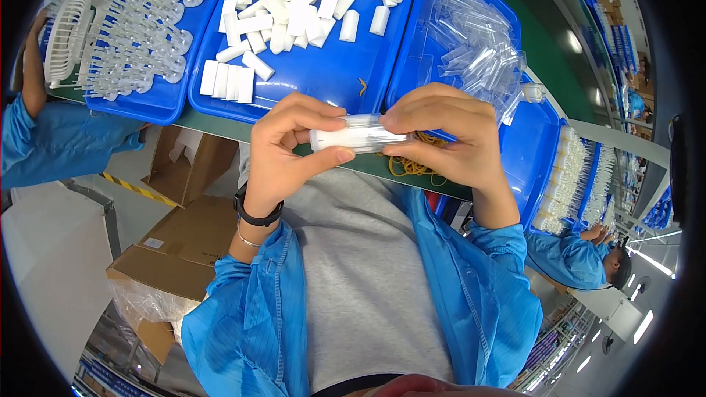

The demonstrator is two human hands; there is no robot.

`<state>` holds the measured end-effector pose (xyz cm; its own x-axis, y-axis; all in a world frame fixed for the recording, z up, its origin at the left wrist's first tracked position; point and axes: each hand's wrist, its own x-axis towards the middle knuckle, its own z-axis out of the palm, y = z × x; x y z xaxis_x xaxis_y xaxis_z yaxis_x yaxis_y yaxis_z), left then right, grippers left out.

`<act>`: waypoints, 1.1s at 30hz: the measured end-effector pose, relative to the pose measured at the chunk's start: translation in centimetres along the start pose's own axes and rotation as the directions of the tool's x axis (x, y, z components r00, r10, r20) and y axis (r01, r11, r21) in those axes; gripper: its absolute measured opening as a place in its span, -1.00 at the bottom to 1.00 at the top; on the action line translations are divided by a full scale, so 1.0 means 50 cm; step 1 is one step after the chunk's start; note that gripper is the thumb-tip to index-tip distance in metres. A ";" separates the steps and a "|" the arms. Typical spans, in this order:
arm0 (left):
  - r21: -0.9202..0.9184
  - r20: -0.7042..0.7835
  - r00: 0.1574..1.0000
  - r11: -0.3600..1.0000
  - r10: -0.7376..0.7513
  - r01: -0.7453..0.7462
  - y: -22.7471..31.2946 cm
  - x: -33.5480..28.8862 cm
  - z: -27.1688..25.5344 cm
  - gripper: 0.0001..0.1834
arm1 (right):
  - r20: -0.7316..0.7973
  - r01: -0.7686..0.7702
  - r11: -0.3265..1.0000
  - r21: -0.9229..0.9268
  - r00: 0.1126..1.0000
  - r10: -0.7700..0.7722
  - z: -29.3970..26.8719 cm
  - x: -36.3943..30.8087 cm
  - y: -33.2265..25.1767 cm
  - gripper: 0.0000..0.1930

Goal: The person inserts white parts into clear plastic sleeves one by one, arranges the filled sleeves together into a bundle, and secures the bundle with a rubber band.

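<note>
The right hand (pixel 448 140) hides one end of the clear tube (pixel 358 134); its contents blur.

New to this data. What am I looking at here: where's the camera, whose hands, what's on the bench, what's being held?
There is no robot here: a person works with bare hands, and one wide fisheye camera on their head looks down, so straight edges curve near the rim. The left hand and right hand together hold a small white tube in a clear sleeve above the bench edge. On the bench lie blue trays: the middle tray holds loose white tubes, the right tray holds clear plastic sleeves, the left tray holds translucent plastic parts. Yellow rubber bands lie under the hands. Cardboard boxes sit below. Co-workers in blue coats show at both sides.
</note>
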<state>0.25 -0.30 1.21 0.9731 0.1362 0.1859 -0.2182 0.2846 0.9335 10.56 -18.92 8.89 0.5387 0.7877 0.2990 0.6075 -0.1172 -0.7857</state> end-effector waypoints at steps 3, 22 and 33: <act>-0.032 -0.017 0.999 0.999 0.044 -0.044 -0.014 0.000 -0.005 -0.63 | -0.066 0.072 0.996 -0.044 0.995 -0.075 0.017 0.004 0.008 -0.74; -0.461 -0.198 0.975 0.887 -0.097 -0.005 -0.032 -0.009 0.007 -0.58 | -0.180 0.163 0.986 -0.040 0.969 -0.167 0.035 0.003 0.025 -0.51; -0.459 -0.191 0.971 0.887 -0.145 0.042 -0.041 -0.012 0.008 -0.60 | -0.149 0.058 0.997 -0.050 0.987 -0.065 0.076 0.006 0.030 -0.37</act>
<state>0.13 -1.33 -0.72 0.9620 0.2727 -0.0132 -0.1872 0.6941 0.6951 9.42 -16.55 5.76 0.5789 0.6947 0.4270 0.6665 -0.1014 -0.7386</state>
